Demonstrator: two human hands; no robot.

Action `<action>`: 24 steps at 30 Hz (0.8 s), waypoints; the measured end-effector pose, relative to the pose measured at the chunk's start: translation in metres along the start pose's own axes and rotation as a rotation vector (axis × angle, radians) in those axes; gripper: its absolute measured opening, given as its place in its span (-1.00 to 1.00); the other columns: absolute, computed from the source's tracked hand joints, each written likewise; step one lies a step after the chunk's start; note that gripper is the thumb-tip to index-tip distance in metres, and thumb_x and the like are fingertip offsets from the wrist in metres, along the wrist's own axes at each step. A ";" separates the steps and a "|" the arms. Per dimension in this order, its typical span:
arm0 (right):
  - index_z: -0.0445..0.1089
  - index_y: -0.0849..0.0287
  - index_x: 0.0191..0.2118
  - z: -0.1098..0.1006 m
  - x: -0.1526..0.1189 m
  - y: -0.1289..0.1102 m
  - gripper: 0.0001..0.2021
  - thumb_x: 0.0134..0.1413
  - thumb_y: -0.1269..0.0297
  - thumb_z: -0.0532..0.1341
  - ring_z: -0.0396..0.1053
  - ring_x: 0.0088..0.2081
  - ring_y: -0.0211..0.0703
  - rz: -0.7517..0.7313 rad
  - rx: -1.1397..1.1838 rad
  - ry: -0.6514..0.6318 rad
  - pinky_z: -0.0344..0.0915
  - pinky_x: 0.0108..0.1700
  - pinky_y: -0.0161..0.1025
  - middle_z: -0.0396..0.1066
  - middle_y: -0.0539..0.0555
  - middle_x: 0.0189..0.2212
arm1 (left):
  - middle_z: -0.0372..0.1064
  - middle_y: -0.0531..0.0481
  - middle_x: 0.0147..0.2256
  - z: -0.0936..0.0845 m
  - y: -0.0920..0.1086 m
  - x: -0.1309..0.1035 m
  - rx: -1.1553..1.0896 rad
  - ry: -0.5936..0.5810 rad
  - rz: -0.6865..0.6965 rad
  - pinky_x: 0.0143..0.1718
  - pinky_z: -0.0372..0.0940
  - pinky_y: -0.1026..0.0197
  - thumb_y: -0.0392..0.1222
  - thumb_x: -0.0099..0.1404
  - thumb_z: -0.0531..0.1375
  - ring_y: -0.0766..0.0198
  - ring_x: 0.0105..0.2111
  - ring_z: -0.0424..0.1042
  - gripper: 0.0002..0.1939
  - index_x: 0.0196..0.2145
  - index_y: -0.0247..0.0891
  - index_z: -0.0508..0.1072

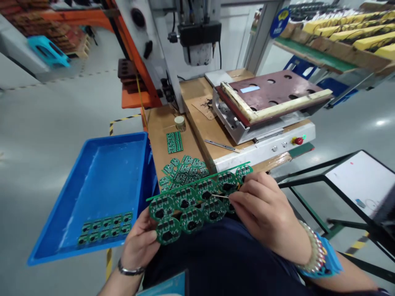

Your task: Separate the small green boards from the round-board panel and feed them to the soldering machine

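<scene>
My left hand point(144, 236) grips the left end of a green circuit board panel point(187, 204), made of two rows of round boards with black blobs on them. Pinched in my right hand point(262, 205) is a thin pale stick point(220, 196), its tip at a round board in the panel's upper row. The right hand covers part of the panel's right end. Just behind the panel, a pile of loose round circuit boards point(185, 168) lies on the wooden bench.
A blue tray point(83, 181) at the left holds another board panel point(105, 227). On the bench are a rectangular green board point(174, 142), a small round container point(180, 123) and a utility knife point(221, 145). A machine carries a brown plate with holes point(277, 92); its front has a red button point(298, 141).
</scene>
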State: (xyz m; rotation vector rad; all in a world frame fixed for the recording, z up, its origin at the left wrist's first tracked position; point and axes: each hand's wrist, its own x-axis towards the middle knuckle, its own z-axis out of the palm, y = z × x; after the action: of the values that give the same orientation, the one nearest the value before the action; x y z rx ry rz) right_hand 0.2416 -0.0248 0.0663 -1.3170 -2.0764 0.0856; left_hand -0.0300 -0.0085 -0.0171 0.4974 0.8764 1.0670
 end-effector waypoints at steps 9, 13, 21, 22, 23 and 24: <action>0.41 0.28 -0.35 0.001 0.000 -0.002 -0.93 -0.01 0.52 0.20 0.22 -0.30 -0.15 0.007 0.023 0.014 0.23 -0.28 -0.14 0.35 0.09 -0.50 | 0.54 0.06 -0.43 0.001 0.000 0.001 -0.004 -0.092 0.024 -0.34 0.42 0.05 -0.29 -0.19 0.39 0.20 -0.56 0.47 -0.57 -0.27 -0.02 0.56; 0.41 0.25 -0.36 0.002 0.001 -0.001 -0.92 0.01 0.51 0.19 0.23 -0.30 -0.15 0.009 0.014 0.007 0.23 -0.29 -0.15 0.35 0.08 -0.50 | 0.54 0.05 -0.44 0.005 0.000 0.001 0.000 -0.105 0.051 -0.32 0.41 0.04 -0.26 -0.17 0.39 0.23 -0.60 0.45 -0.56 -0.25 -0.04 0.56; 0.41 0.25 -0.36 0.000 0.000 -0.002 -0.91 0.01 0.51 0.18 0.23 -0.32 -0.16 0.001 0.001 0.013 0.23 -0.29 -0.15 0.33 0.07 -0.51 | 0.50 0.03 -0.47 -0.006 -0.001 -0.001 0.012 0.013 -0.003 -0.38 0.41 0.01 -0.28 -0.22 0.39 0.19 -0.59 0.42 -0.53 -0.26 -0.02 0.55; 0.41 0.24 -0.36 -0.001 -0.001 -0.002 -0.91 0.02 0.51 0.18 0.23 -0.32 -0.16 0.001 0.001 0.010 0.23 -0.29 -0.16 0.33 0.07 -0.51 | 0.50 0.03 -0.47 -0.006 -0.001 -0.001 0.008 0.019 -0.005 -0.38 0.41 0.00 -0.29 -0.22 0.39 0.19 -0.59 0.42 -0.53 -0.26 -0.03 0.55; 0.41 0.24 -0.36 -0.001 -0.001 -0.002 -0.91 0.02 0.51 0.17 0.23 -0.32 -0.16 0.004 0.001 0.003 0.23 -0.30 -0.16 0.33 0.06 -0.51 | 0.50 0.03 -0.46 -0.006 -0.001 -0.001 0.002 0.021 -0.006 -0.37 0.41 -0.01 -0.30 -0.22 0.39 0.20 -0.59 0.42 -0.54 -0.26 -0.03 0.55; 0.41 0.23 -0.35 -0.001 -0.001 -0.003 -0.90 0.02 0.51 0.17 0.23 -0.32 -0.16 0.007 0.002 -0.003 0.23 -0.30 -0.17 0.33 0.06 -0.51 | 0.50 0.03 -0.46 -0.005 -0.002 -0.001 -0.007 0.013 -0.001 -0.37 0.41 -0.01 -0.31 -0.22 0.39 0.21 -0.60 0.41 -0.54 -0.26 -0.03 0.55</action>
State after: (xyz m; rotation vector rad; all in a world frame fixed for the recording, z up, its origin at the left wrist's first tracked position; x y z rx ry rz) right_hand 0.2402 -0.0270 0.0677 -1.3236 -2.0736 0.0933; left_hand -0.0338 -0.0102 -0.0211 0.4846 0.8837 1.0731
